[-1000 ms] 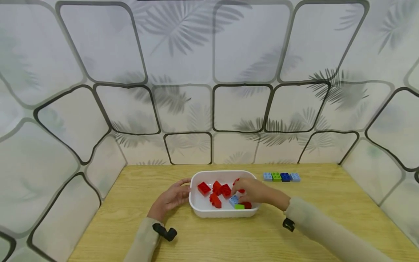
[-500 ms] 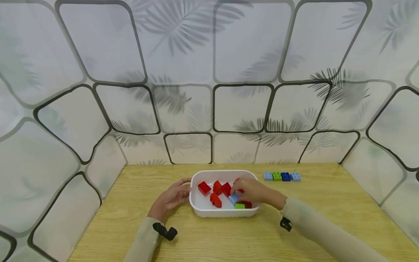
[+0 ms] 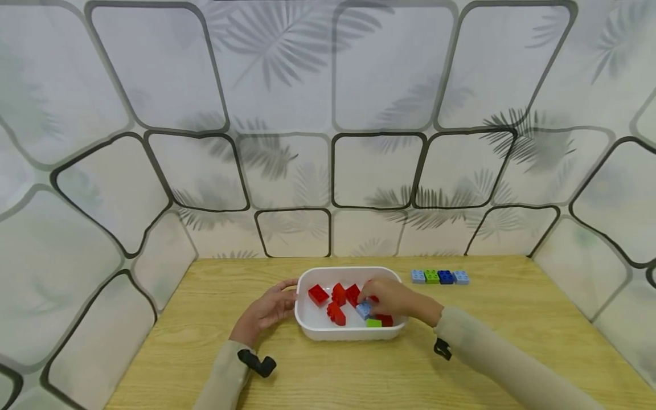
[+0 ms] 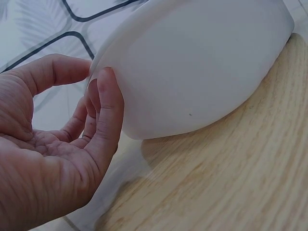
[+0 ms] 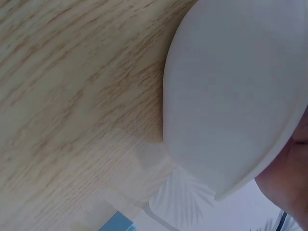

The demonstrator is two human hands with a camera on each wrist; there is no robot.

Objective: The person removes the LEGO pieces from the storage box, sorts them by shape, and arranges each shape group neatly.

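Note:
In the head view a white plastic tub (image 3: 348, 335) stands on the wooden table. It holds several red toy building bricks (image 3: 319, 295), a green brick (image 3: 373, 323) and a light blue brick (image 3: 363, 310). My right hand (image 3: 392, 297) reaches over the tub's right side, its fingertips pinching the light blue brick and its palm covering part of the tub. My left hand (image 3: 265, 312) holds the tub's left rim. Up close in the left wrist view, bent fingers (image 4: 108, 91) meet at that rim. The tub wall (image 5: 236, 96) hides most of the right hand in the right wrist view.
Behind and right of the tub, a row of studded bricks (image 3: 439, 277) in light blue, green and dark blue lies on the table (image 3: 328, 376). Patterned fabric walls (image 3: 292, 171) enclose the table at the back and both sides.
My right hand has shifted slightly left inside the tub, and the light blue brick has moved a little left and back with it. The left hand has stayed at the rim.

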